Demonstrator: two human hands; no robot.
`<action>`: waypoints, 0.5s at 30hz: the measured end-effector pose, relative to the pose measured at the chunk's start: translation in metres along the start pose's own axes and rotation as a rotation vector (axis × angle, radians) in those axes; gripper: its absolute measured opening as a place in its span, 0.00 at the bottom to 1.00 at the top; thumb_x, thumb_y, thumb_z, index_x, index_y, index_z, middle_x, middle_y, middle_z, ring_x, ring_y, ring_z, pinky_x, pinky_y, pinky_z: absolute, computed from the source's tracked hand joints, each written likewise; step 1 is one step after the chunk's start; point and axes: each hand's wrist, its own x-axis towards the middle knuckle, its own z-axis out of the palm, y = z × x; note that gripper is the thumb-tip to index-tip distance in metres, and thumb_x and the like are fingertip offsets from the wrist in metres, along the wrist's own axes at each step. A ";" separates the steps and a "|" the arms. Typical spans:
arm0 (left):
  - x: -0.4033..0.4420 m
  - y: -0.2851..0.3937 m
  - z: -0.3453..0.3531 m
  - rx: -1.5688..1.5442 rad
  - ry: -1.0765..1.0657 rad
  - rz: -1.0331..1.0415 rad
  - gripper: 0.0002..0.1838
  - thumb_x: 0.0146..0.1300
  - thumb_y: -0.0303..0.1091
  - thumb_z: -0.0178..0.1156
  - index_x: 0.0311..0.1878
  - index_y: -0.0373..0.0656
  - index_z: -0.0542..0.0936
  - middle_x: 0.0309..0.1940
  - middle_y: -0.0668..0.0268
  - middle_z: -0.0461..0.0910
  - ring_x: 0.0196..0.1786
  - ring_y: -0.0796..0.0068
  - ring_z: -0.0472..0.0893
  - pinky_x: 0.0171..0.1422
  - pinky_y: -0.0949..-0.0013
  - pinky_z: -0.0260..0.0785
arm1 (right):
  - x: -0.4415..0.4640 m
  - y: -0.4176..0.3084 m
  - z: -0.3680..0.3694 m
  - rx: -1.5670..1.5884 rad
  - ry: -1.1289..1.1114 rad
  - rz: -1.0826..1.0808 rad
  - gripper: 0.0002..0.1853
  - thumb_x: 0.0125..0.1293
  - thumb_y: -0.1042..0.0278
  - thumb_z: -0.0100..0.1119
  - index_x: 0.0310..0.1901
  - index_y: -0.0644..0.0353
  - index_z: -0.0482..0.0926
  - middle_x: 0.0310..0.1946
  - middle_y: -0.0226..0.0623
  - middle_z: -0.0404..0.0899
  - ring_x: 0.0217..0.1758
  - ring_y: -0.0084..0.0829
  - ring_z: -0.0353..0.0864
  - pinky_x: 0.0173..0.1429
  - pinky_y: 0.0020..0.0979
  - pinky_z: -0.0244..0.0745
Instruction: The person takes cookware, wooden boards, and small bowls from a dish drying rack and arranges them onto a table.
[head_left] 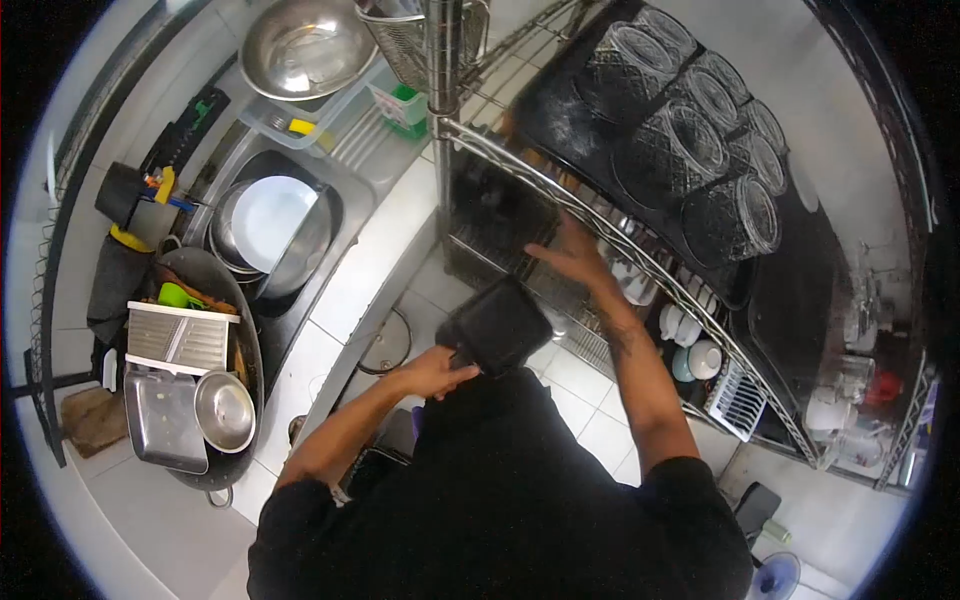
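Note:
A square black pan (498,325) is in front of my body, with my left hand (432,372) closed around its short handle. My right hand (574,256) reaches under the upper level of the wire shelf rack (560,184). Its fingers are spread and hold nothing that I can see. Close to those fingers are a lower wire shelf (590,340) and a dark box-like object (500,215), whose kind I cannot make out. The upper shelf edge passes just above my right wrist.
On the upper shelf, a black tray (560,110) bears several glass jars (690,140). Bowls (697,360) and a white rack (737,400) sit lower right. To the left, a sink holds a white plate (273,222); a large wok (250,345) carries metal trays and a grater (180,337).

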 end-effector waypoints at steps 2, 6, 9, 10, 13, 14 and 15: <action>-0.035 -0.018 0.000 -0.208 0.058 -0.098 0.32 0.65 0.63 0.66 0.25 0.39 0.76 0.15 0.66 0.74 0.19 0.77 0.77 0.26 0.69 0.71 | 0.038 -0.011 0.040 -0.111 0.234 -0.101 0.64 0.53 0.41 0.78 0.77 0.72 0.48 0.73 0.65 0.61 0.76 0.57 0.64 0.78 0.45 0.63; -0.078 -0.055 0.011 -0.336 0.248 -0.147 0.29 0.68 0.59 0.65 0.29 0.39 0.76 0.17 0.67 0.75 0.20 0.77 0.78 0.27 0.70 0.71 | 0.074 -0.013 0.095 0.031 0.275 -0.010 0.68 0.49 0.52 0.82 0.77 0.78 0.41 0.64 0.67 0.73 0.67 0.57 0.76 0.72 0.42 0.71; -0.099 -0.068 0.015 -0.443 0.270 -0.184 0.27 0.68 0.58 0.65 0.31 0.39 0.76 0.18 0.67 0.75 0.21 0.77 0.77 0.28 0.70 0.72 | 0.066 -0.027 0.112 0.055 0.299 0.007 0.61 0.56 0.56 0.74 0.75 0.81 0.39 0.54 0.70 0.79 0.58 0.61 0.81 0.66 0.43 0.75; -0.100 -0.070 0.018 -0.477 0.320 -0.185 0.26 0.70 0.56 0.64 0.30 0.41 0.75 0.16 0.69 0.72 0.19 0.78 0.72 0.27 0.70 0.68 | 0.065 -0.031 0.117 0.069 0.350 0.020 0.59 0.58 0.57 0.71 0.75 0.82 0.38 0.52 0.71 0.79 0.58 0.62 0.81 0.65 0.45 0.75; -0.095 -0.095 0.028 -0.530 0.373 -0.187 0.25 0.71 0.53 0.64 0.28 0.42 0.73 0.15 0.71 0.69 0.17 0.79 0.68 0.25 0.70 0.65 | 0.060 -0.046 0.128 0.037 0.438 0.141 0.53 0.61 0.57 0.66 0.73 0.85 0.45 0.51 0.74 0.79 0.56 0.65 0.81 0.64 0.48 0.76; -0.091 -0.106 0.028 -0.530 0.372 -0.182 0.24 0.71 0.53 0.64 0.28 0.43 0.73 0.16 0.71 0.70 0.17 0.79 0.69 0.24 0.70 0.65 | 0.063 -0.038 0.137 0.036 0.438 0.137 0.53 0.61 0.57 0.66 0.73 0.85 0.45 0.51 0.74 0.79 0.56 0.65 0.81 0.64 0.48 0.76; -0.092 -0.102 0.023 -0.529 0.373 -0.180 0.24 0.71 0.53 0.64 0.28 0.43 0.73 0.16 0.71 0.70 0.17 0.79 0.69 0.24 0.70 0.65 | 0.069 -0.022 0.148 0.045 0.594 0.094 0.51 0.63 0.55 0.64 0.72 0.87 0.46 0.50 0.75 0.78 0.55 0.66 0.81 0.64 0.49 0.76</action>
